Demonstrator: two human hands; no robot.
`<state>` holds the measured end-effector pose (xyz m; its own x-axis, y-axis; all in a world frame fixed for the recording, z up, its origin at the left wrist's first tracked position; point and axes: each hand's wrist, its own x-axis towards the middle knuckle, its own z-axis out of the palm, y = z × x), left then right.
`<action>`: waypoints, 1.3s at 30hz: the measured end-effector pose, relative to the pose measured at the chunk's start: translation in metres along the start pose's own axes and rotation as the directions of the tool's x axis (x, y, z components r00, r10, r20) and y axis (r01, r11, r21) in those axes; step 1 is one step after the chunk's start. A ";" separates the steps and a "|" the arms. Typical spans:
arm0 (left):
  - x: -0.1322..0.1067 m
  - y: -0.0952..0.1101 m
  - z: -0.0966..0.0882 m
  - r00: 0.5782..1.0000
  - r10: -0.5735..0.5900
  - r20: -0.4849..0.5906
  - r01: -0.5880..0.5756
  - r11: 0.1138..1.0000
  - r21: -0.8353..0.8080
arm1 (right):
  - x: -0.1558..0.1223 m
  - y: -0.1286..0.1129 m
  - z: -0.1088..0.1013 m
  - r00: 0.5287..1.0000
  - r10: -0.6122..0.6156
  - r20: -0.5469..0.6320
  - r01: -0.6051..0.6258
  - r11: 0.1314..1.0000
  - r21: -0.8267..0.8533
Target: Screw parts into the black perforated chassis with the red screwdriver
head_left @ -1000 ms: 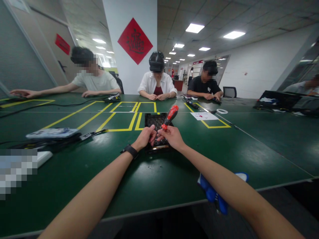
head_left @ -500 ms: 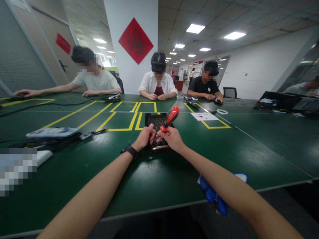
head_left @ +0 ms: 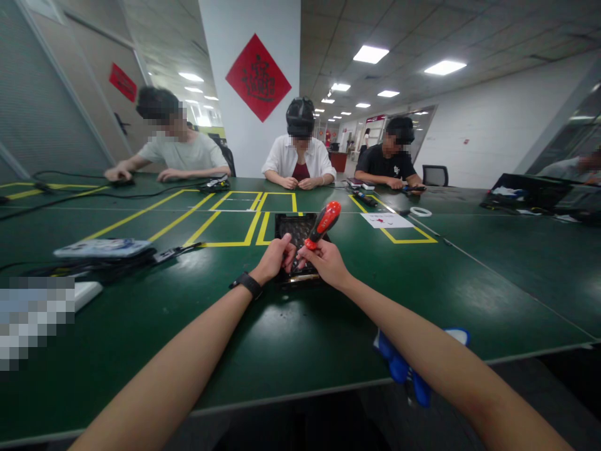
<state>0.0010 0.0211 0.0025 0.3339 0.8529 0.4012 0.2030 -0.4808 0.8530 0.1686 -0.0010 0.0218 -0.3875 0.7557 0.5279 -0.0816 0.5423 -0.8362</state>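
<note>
A red-and-black screwdriver [head_left: 323,224] stands tilted in my right hand [head_left: 330,266], its handle pointing up and to the right. My right fingers pinch it low, near the red collar. Close beside it, my left hand [head_left: 273,260] is closed with the thumb up; what its fingers hold, if anything, is hidden. Both hands are over a black tray-like case [head_left: 293,227] with a textured inside, lying on the green table [head_left: 263,351]. The screwdriver's tip is hidden by my fingers.
Blue-and-white gloves [head_left: 399,363] lie at the front edge under my right forearm. To the left are a pale blue box [head_left: 101,248] and dark cables [head_left: 141,263]. A white sheet [head_left: 385,220] and a tape roll [head_left: 420,212] lie right. Several people sit across.
My hands keep nearly the same pose over the case, with the view shifted slightly. The person at far left has drawn an outstretched hand inward along the table.
</note>
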 end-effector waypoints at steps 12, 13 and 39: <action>-0.001 0.000 -0.001 1.000 0.000 0.022 0.000 1.000 -0.005 | -0.001 -0.004 0.000 0.999 0.007 0.032 -0.006 0.999 -0.034; -0.001 0.000 -0.001 1.000 -0.007 0.030 0.007 1.000 -0.007 | -0.001 -0.005 0.000 0.999 0.008 0.035 -0.007 0.999 -0.031; -0.004 0.015 0.000 0.998 0.001 0.064 -0.005 0.998 0.065 | -0.003 -0.007 0.001 0.998 -0.028 0.062 0.033 0.996 -0.079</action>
<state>0.0023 0.0104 0.0134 0.3924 0.8378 0.3798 0.2606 -0.4972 0.8276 0.1695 -0.0078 0.0258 -0.4416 0.7157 0.5411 -0.0213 0.5945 -0.8038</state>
